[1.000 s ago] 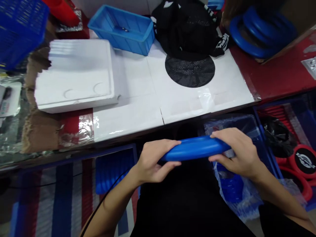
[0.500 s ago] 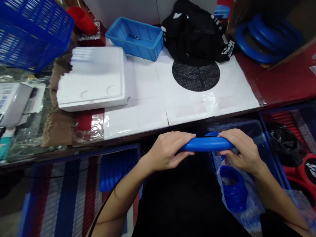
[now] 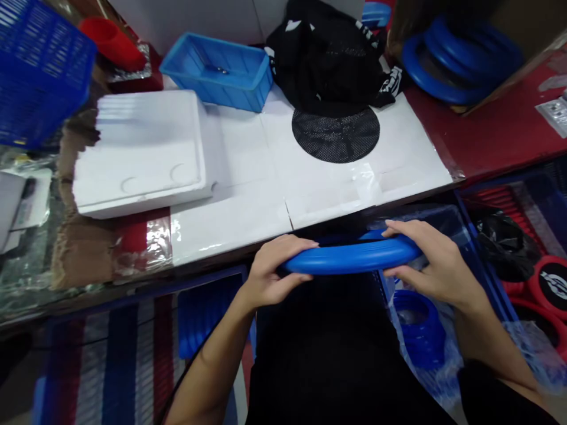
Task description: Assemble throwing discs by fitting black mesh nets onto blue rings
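Between my hands, in front of my body and just below the table's front edge, is a blue ring seen nearly edge-on. My left hand grips its left end, fingers on top and thumb beneath. On the right end my right hand holds it the same way. Part of the ring's far side shows behind the near rim. On the table beyond lies a round black mesh disc, partly under a bundle of black mesh fabric with white lettering.
A white foam block and a blue tray stand on the white tabletop. More blue rings sit in a carton at right. Below are a plastic-lined crate with blue rings and red parts. A blue basket is at upper left.
My hands have moved farther apart, the left one shifting left. The ring now shows wider, with more of its far side visible. The whole view has shifted slightly.
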The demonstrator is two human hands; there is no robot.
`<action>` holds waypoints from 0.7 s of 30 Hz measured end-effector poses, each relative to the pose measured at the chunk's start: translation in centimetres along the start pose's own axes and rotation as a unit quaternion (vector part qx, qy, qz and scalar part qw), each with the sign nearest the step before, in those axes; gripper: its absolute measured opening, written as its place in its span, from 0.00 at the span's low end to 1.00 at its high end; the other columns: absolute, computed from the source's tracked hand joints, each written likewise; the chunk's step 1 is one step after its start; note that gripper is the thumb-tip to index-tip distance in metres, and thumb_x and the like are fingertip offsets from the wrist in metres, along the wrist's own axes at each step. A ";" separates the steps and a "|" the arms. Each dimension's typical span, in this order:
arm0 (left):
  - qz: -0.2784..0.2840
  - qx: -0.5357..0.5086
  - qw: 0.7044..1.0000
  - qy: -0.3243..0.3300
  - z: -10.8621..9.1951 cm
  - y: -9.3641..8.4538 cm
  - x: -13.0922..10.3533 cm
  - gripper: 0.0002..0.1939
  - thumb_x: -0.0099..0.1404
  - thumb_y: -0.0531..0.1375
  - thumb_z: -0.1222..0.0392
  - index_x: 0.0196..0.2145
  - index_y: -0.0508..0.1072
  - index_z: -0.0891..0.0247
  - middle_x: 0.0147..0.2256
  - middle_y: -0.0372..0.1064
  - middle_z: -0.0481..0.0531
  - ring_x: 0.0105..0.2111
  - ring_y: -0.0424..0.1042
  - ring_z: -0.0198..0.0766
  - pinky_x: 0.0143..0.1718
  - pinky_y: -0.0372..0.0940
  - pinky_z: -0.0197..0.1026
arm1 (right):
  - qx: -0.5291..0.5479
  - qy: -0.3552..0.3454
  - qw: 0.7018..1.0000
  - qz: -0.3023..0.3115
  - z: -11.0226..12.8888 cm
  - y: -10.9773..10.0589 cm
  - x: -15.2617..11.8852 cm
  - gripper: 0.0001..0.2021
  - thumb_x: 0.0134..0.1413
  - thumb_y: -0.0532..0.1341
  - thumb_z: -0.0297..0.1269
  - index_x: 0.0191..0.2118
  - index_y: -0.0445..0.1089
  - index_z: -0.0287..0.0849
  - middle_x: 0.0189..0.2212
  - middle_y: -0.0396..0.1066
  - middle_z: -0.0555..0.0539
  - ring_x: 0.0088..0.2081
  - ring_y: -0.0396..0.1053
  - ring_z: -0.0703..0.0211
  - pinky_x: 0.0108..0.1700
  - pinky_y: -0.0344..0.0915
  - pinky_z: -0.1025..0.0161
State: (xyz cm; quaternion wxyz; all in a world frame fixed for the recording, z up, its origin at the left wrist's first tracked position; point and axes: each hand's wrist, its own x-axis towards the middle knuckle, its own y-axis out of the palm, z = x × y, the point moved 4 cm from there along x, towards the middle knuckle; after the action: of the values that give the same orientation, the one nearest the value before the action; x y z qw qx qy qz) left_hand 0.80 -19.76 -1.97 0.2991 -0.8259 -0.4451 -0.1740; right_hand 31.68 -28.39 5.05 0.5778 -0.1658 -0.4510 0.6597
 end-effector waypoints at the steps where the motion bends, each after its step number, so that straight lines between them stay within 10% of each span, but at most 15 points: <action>1: -0.018 -0.025 0.999 -0.007 0.7 -0.6 -0.8 0.24 0.72 0.73 0.48 0.60 0.81 0.60 0.47 0.85 0.62 0.44 0.85 0.51 0.48 0.79 0.52 | 0.014 0.001 1.000 0.002 -0.5 -0.3 0.0 0.33 0.68 0.73 0.45 0.73 0.67 0.50 0.54 0.83 0.41 0.53 0.82 0.40 0.59 0.78 0.42; 10: -0.086 0.047 0.966 -0.238 3.5 -1.4 -1.6 0.28 0.78 0.59 0.32 0.54 0.75 0.60 0.41 0.79 0.55 0.39 0.78 0.45 0.40 0.73 0.45 | 0.037 0.103 0.988 -0.107 -3.9 1.7 1.6 0.14 0.76 0.63 0.50 0.53 0.78 0.47 0.40 0.84 0.46 0.39 0.81 0.49 0.42 0.77 0.54; 17: -0.098 0.155 0.937 -0.297 2.6 -2.3 3.9 0.29 0.77 0.61 0.31 0.30 0.68 0.57 0.23 0.64 0.46 0.25 0.62 0.39 0.26 0.57 0.42 | 0.071 0.170 0.983 0.010 -8.2 0.8 7.5 0.29 0.75 0.56 0.69 0.42 0.76 0.46 0.38 0.81 0.46 0.41 0.77 0.49 0.45 0.73 0.53; 21: -0.057 0.183 0.935 -0.297 3.1 -3.5 9.5 0.31 0.77 0.59 0.28 0.28 0.70 0.58 0.27 0.71 0.52 0.29 0.68 0.42 0.31 0.63 0.45 | 0.095 0.171 0.975 0.101 -8.1 -0.6 13.4 0.38 0.74 0.45 0.75 0.39 0.77 0.47 0.38 0.81 0.44 0.43 0.78 0.47 0.52 0.75 0.48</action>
State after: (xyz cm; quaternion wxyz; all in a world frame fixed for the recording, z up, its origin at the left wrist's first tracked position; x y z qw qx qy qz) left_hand 3.05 -10.26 2.09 0.2890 -0.7444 -0.5837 0.1471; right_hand 34.35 -12.96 5.20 0.5897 -0.2656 -0.2618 0.7164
